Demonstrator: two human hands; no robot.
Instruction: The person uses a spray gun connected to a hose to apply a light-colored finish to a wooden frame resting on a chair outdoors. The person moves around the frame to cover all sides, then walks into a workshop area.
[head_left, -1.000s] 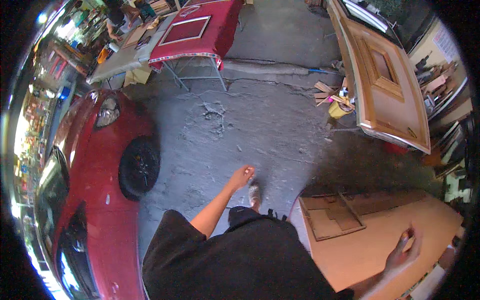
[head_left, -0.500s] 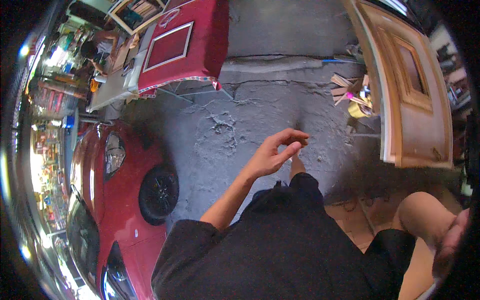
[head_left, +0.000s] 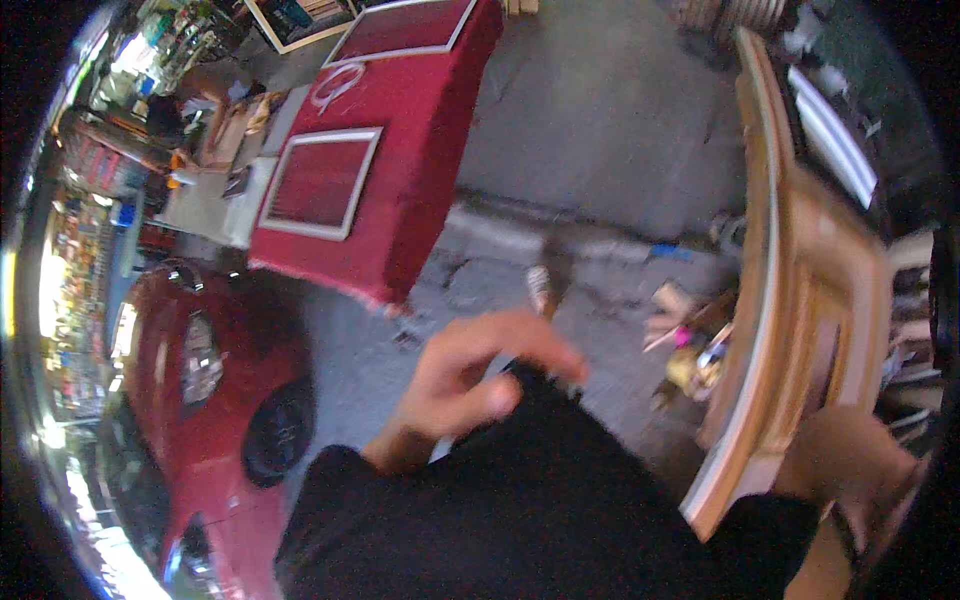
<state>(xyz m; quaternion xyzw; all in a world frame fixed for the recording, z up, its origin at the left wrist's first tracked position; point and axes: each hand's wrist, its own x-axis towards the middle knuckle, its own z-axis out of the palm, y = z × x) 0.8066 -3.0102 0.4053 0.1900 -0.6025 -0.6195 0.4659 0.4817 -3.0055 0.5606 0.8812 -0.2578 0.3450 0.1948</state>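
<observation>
My left hand (head_left: 475, 375) is raised in front of my dark shirt, blurred by motion. Its thumb and fingers curve apart, with nothing seen between them. On the far right my bent right arm (head_left: 845, 455) reaches toward the dark rim, close by a wooden door panel (head_left: 835, 235) with a raised, framed middle. The fingers of that hand are lost in shadow. Below my left hand a patterned shoe (head_left: 540, 290) shows on the concrete floor (head_left: 600, 120).
To the left stands a red car (head_left: 215, 420). Ahead of it, a table with a red cloth (head_left: 415, 180) bears a white-edged frame (head_left: 350, 190) and a coiled white cord (head_left: 335, 90). A yellow bucket (head_left: 685, 370) and wood scraps (head_left: 670, 305) lie near the door panel. Someone (head_left: 205, 100) is at the far left.
I have moved forward: the table and door panel are nearer. My left hand has drawn closer to my body. My right arm has stayed at the right rim.
</observation>
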